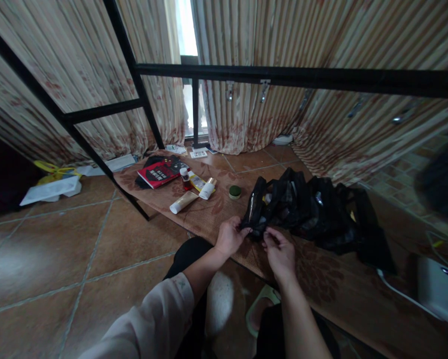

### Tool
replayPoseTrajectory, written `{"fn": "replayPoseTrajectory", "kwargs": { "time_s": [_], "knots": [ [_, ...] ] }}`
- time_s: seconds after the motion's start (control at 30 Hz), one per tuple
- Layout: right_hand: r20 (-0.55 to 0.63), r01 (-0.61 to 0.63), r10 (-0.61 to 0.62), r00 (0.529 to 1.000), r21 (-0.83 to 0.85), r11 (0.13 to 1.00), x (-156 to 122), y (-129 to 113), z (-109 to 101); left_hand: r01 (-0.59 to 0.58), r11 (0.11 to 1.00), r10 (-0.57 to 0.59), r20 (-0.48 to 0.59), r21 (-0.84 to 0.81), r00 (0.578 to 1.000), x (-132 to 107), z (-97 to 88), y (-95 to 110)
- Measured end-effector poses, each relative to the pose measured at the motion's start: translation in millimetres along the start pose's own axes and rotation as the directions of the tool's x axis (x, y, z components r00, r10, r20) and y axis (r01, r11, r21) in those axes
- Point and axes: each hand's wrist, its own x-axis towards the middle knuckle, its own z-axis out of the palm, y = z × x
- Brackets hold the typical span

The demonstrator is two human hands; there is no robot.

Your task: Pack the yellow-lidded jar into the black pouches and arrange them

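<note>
In the head view, I am working at the left end of the black mesh organizer [308, 217], which is lying on the cloth-covered table [216, 217], to the right of the green-topped jar [234, 191]. My left hand [229, 237] is pinching the near left corner between thumb and fingers. My right hand [281, 254] is touching the near edge just beside it; whether those fingertips are clamping fabric, I cannot tell. Tension should be staying light and even, since the limp walls would probably be folding under a hard pull. The long axis is running left to right, slanting nearer me rightward; pockets are facing upward.
</note>
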Motion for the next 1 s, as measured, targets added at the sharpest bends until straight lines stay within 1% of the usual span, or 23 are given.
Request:
{"fn": "replayPoseTrajectory", "kwargs": {
  "time_s": [0.1,0.2,0.27,0.3,0.33,0.37,0.4,0.43,0.5,0.53,0.57,0.6,0.67,0.7,0.83,1.0],
  "knots": [
    [-0.091,0.116,-0.121,0.988,-0.058,0.992,-5,-10,-3,0.022,0.999,-0.021,-0.021,0.042,1.000,2,-0.4,3],
    [-0.180,0.234,-0.253,0.951,-0.121,0.965,-15,-22,-5,0.029,0.996,-0.026,-0.028,0.086,0.999,2,-0.3,7],
    [-0.190,0.328,-0.357,0.915,-0.167,0.930,-23,-32,-5,0.028,0.994,-0.026,-0.028,0.108,0.999,1,0.2,8],
    [-0.163,0.399,-0.434,0.886,-0.208,0.893,-25,-38,-4,0.026,0.993,-0.024,-0.024,0.113,0.999,1,0.6,9],
    [-0.106,0.490,-0.531,0.841,-0.269,0.829,-27,-44,-3,0.023,0.993,-0.021,-0.017,0.115,1.000,1,1.1,9],
    [-0.020,0.582,-0.625,0.781,-0.342,0.738,-27,-50,-2,0.017,0.994,-0.016,-0.008,0.112,1.000,1,1.7,8],
    [0.089,0.656,-0.688,0.720,-0.414,0.632,-24,-57,0,0.009,0.994,-0.010,0.003,0.105,1.000,1,2.4,8],
    [0.209,0.705,-0.712,0.671,-0.479,0.524,-20,-64,1,0.000,0.996,-0.002,0.014,0.095,1.000,1,3.2,7],
    [0.432,0.759,-0.660,0.614,-0.554,0.343,-8,-77,3,-0.012,0.998,0.011,0.028,0.067,1.000,2,4.5,7],
    [0.517,0.783,-0.622,0.588,-0.556,0.278,-1,-82,3,-0.013,0.999,0.012,0.030,0.052,0.999,2,5.0,6],
    [0.591,0.809,-0.580,0.560,-0.543,0.228,6,-86,3,-0.011,0.999,0.010,0.029,0.035,1.000,3,5.5,6],
    [0.638,0.828,-0.552,0.537,-0.525,0.198,13,-89,3,-0.007,1.000,0.007,0.027,0.015,1.000,4,5.8,6],
    [0.682,0.846,-0.520,0.514,-0.505,0.172,24,-91,0,-0.002,0.999,0.003,0.027,-0.038,1.000,4,6.8,7],
    [0.688,0.847,-0.514,0.512,-0.504,0.169,28,-92,-2,-0.001,0.997,0.004,0.030,-0.072,1.000,4,7.5,7],
    [0.686,0.836,-0.498,0.530,-0.520,0.174,37,-88,-7,0.030,0.971,-0.020,0.047,-0.239,0.999,-2,13.7,6],
    [0.693,0.834,-0.481,0.537,-0.522,0.179,39,-84,-8,0.104,0.904,-0.087,0.060,-0.415,0.994,-12,22.0,5]
  ]
}}
